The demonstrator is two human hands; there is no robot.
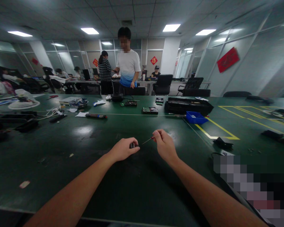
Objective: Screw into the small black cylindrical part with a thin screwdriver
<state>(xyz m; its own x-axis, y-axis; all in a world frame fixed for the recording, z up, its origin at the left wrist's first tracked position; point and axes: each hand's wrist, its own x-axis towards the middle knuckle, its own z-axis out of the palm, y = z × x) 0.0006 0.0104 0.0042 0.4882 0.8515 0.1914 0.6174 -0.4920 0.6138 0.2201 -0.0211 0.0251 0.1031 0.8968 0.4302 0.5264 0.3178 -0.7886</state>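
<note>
Over the middle of the green table, my left hand (122,149) is closed around a small dark, roundish part (132,145) with a shiny rim. Its exact kind is too small to tell. My right hand (165,147) pinches a thin screwdriver (147,141) by its red handle, most of which the fingers hide. The metal shaft points left and down toward the part in my left hand. A short gap shows between the screwdriver's tip and my left fingertips.
Beyond my hands on the green table (104,208) lie an opened hard drive (150,110), a black tray (188,106), a blue bin (196,117) and a dark electric screwdriver (96,116). Cables and parts lie left. A person (129,66) stands across the table.
</note>
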